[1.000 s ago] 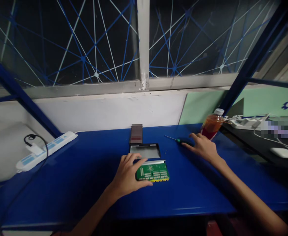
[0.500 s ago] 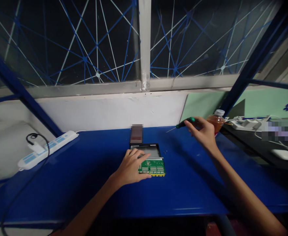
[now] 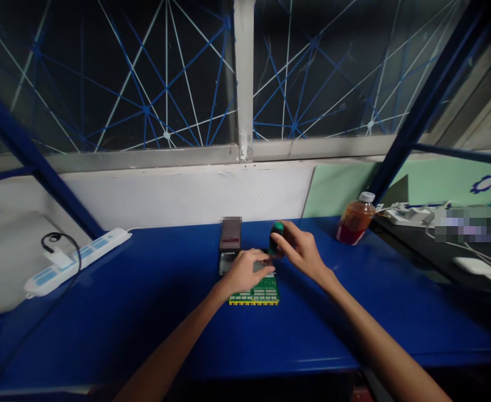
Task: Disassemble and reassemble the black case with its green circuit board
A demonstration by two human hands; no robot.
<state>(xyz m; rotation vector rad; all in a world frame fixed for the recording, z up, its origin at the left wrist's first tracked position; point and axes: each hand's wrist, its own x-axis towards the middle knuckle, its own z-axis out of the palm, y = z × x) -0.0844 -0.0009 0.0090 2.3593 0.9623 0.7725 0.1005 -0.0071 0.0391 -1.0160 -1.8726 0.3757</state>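
On the blue table (image 3: 103,312), under the window:

Left hand: the left hand (image 3: 245,272) lies palm down on the green circuit board (image 3: 257,293), fingers spread over its far half. It presses rather than grips, which looks meant to keep the board from sliding.

Circuit board: flat on the table near the middle, gold contacts along its near edge, its far edge hidden under the hand. It sits just in front of a dark tray (image 3: 224,261), touching or overlapping it; the hand hides which.

Right hand: the right hand (image 3: 299,251) is clenched around the green-handled screwdriver (image 3: 275,235), thumb and fingers wrapped on the handle. The handle stands nearly upright, so the shaft points down toward the board's far edge; the tip is hidden behind the left fingers, and I cannot tell whether it touches anything.

Why the two hands meet: one steadies, the other works from above, so both crowd over the same small spot.

Behind the tray: a small blurred box (image 3: 230,233) stands upright.

Off to the right: a bottle (image 3: 353,219) of amber drink with a white cap, well apart from the hands.

Off to the left: a white power strip (image 3: 78,261) with a black cable plugged in, lying at the table's far edge.
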